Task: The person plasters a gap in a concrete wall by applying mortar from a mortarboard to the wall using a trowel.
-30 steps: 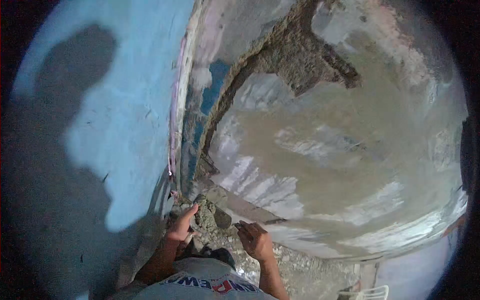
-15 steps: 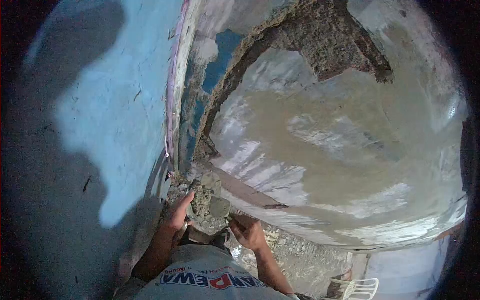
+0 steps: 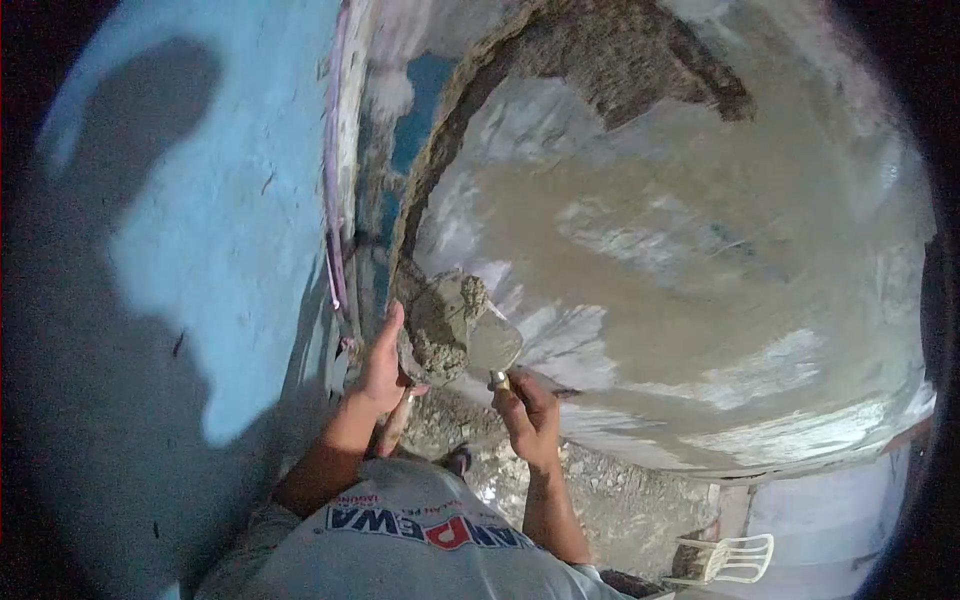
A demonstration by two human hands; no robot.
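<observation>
My left hand (image 3: 384,368) supports a board or tray carrying wet grey mortar (image 3: 440,355), its thumb pointing up along the near-left edge. In my right hand (image 3: 527,408) is the handle of a trowel (image 3: 494,342), whose flat metal blade lies against the right side of the mortar. Both hands are in front of my chest, close to the lower left part of the plastered wall (image 3: 640,270). The mortar hides most of what carries it.
A blue wall (image 3: 230,250) with dark shadows stands on the left, with a purple pipe (image 3: 334,180) beside it. Rough exposed masonry (image 3: 640,60) shows at the top. A white plastic chair (image 3: 735,558) is at lower right, near rubble-strewn ground (image 3: 620,500).
Both hands have moved up and away from my body with the mortar. The trowel blade now shows clearly at the mortar's right side. The view has shifted slightly.
</observation>
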